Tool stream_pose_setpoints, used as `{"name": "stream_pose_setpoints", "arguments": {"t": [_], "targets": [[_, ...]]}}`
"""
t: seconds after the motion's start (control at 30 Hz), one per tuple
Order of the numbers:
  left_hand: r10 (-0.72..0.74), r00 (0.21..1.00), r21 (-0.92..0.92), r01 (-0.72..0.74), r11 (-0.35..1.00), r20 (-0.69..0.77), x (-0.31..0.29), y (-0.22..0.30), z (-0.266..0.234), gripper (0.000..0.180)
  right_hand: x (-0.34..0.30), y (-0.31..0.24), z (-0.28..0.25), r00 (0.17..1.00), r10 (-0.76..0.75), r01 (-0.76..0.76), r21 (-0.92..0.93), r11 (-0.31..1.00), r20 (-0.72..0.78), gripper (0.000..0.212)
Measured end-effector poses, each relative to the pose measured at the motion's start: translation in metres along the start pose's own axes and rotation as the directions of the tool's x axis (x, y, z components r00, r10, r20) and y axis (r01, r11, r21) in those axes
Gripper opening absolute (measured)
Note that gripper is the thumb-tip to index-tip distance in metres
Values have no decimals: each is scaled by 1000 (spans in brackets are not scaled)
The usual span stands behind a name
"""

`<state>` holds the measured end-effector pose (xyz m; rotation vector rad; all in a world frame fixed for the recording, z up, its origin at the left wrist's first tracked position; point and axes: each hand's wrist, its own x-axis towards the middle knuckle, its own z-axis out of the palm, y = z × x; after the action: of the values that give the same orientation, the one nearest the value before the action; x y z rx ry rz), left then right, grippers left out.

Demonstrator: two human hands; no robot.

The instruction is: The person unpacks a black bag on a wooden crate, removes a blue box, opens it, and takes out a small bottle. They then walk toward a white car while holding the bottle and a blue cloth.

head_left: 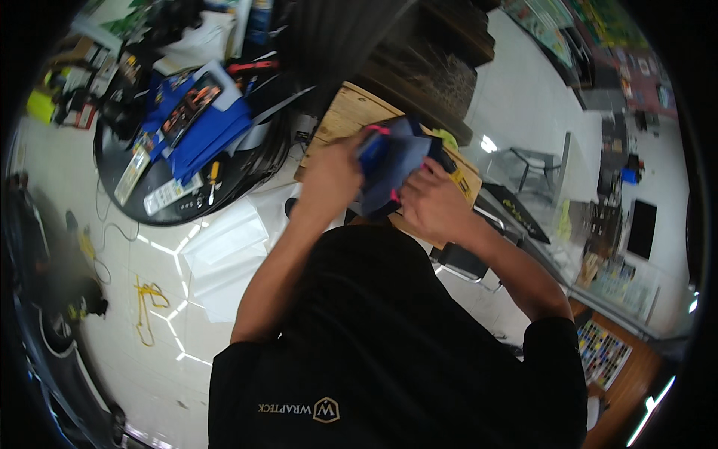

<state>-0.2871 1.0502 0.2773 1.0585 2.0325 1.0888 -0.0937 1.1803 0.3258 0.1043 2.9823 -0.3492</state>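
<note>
Above a light wooden tabletop [348,108], a dark blue, folded, pouch-like thing [389,168] is between my two hands, with bright pink bits along it. Its exact kind is blurred. My left hand [334,177] is closed on its left side, next to a brighter blue part. On the right side, the fingers of my right hand [434,200] are bent and pressed against its edge. Just beyond that hand lies a yellow and black item [458,178] on the wood. Part of the tabletop is hidden behind my hands.
To the left stands a round black table [149,213] heaped with blue sheets [213,135], a phone [193,108] and a yellow-handled screwdriver [215,173]. White sheeting [228,243] lies on the floor, with a yellow cord [142,307] farther left. A dark chair [462,262] is at right.
</note>
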Motion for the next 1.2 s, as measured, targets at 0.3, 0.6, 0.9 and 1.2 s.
{"name": "stream_pose_setpoints", "arguments": {"t": [0.3,0.6,0.9,1.2], "targets": [[150,988,37,-148,988,-42,-21,15,21,35,34,2,-7,793,176,-235,26,972,584,28],[-18,990,21,22,1000,-141,-6,10,-4,32,128,33,109,884,231,-73,-369,927,406,44],[43,977,26,-39,999,-208,-25,-2,7,36,27,-39,-92,940,332,-322,-111,940,83,61],[0,970,1,0,1000,-244,-8,7,13,34,-81,-7,-126,766,541,-286,569,771,-347,60]]}}
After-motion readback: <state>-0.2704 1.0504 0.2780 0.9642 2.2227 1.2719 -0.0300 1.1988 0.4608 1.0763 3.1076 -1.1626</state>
